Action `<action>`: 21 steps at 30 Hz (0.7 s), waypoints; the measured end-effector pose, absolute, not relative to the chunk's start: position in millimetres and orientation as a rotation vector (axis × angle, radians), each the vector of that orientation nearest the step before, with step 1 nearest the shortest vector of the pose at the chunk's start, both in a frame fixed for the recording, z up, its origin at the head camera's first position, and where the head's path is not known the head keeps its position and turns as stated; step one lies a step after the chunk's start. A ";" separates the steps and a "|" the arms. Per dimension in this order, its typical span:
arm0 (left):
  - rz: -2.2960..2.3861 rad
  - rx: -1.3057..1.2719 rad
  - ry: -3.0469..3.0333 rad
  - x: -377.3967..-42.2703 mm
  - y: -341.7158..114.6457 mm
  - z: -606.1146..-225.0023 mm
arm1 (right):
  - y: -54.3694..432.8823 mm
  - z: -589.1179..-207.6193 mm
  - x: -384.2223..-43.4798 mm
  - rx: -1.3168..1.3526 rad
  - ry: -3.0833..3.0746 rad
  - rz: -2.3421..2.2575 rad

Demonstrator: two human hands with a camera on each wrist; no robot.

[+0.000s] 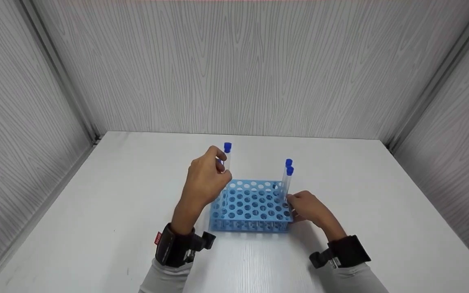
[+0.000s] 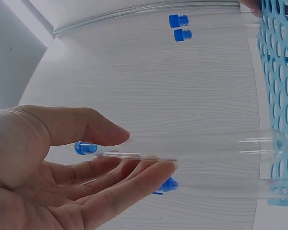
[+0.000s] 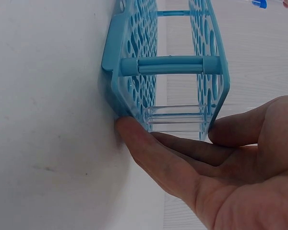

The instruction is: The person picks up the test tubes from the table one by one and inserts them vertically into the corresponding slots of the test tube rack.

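Note:
My left hand [image 1: 207,179] pinches a clear test tube [image 2: 201,146] with a blue cap [image 1: 227,147] between thumb and fingers. The tube points down at the left end of a blue test tube rack [image 1: 255,219], its lower end at the top plate. Close beside it, another blue-capped tube [image 2: 221,188] reaches down to the rack, partly behind my fingers. With my right hand [image 1: 310,209] I grip the rack's right end, thumb at the upper plate and fingers by the base [image 3: 153,148]. Near that hand, two blue-capped tubes [image 1: 286,181] stand in the rack.
The rack stands on a white table [image 1: 136,183]. A grey wood-grained panel [image 1: 234,69] rises behind it, with similar panels at left [image 1: 23,122] and right [image 1: 454,122]. Both wrists wear black straps with small cameras [image 1: 208,240].

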State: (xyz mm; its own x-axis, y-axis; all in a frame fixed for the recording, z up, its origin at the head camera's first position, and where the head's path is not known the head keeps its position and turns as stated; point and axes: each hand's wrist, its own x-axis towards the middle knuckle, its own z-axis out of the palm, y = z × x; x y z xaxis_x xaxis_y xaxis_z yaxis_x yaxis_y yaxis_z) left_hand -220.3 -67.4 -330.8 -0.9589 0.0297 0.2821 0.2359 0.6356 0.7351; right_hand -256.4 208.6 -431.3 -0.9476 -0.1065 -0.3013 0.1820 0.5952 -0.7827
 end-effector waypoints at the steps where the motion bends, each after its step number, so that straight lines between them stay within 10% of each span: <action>1: -1.230 -0.219 -2.605 -220.4 -66.9 -330.9 | 208.4 -431.5 -256.4 0.066 2.509 -1.284; 21: -1.264 -0.294 -2.478 -225.0 -49.4 -341.8 | 208.8 -430.5 -254.8 0.038 2.503 -1.295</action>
State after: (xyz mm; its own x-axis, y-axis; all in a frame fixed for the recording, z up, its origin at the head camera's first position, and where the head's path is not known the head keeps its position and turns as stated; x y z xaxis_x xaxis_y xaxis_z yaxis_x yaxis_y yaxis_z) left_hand -225.0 -49.4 -341.8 -0.9200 0.0281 0.3910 0.3330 0.5821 0.7418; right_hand -254.8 208.8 -430.5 -0.9479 -0.1224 -0.2941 0.1694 0.5883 -0.7907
